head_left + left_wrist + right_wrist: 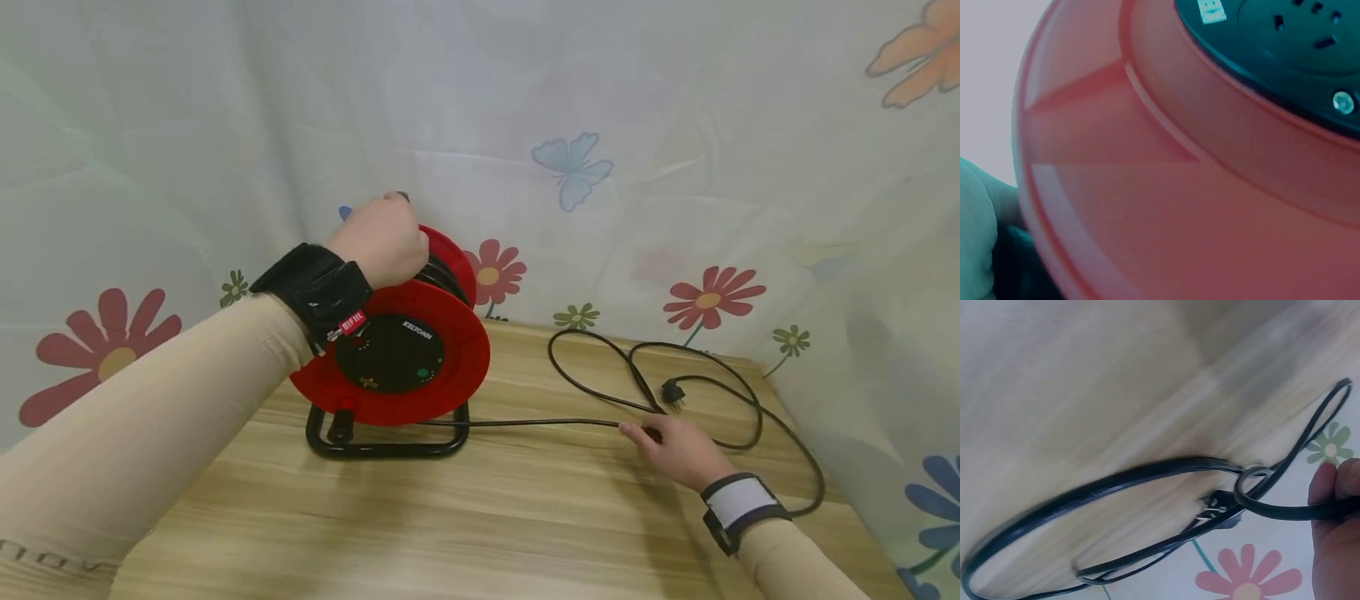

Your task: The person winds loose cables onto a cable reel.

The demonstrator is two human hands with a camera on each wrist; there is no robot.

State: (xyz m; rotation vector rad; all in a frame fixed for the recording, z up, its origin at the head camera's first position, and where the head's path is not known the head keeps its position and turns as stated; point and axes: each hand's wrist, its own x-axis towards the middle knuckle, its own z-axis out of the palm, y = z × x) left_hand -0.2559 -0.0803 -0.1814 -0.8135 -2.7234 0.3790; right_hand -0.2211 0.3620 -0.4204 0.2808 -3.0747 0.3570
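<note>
A red cable reel (461, 367) with a black socket panel (390, 354) stands upright on its black tubular frame (390, 451), left of the table's middle. Over its top, my left hand (386, 242) grips the black handle (403, 197), mostly hidden by the fingers. The reel's red rim (1147, 219) fills much of the left wrist view. A black cable (540, 422) runs nearly straight from the reel's bottom to my right hand (678, 450), which pinches it between thumb and fingers. In the right wrist view, the cable (1116, 481) lies in loops beyond that hand.
Loose cable loops (757, 417) spread over the right side of the wooden table (465, 533), with the black plug (672, 392) among them. A black crank knob (341, 427) sticks out at the reel's lower front. A flower-printed sheet (480, 100) hangs behind and at the right.
</note>
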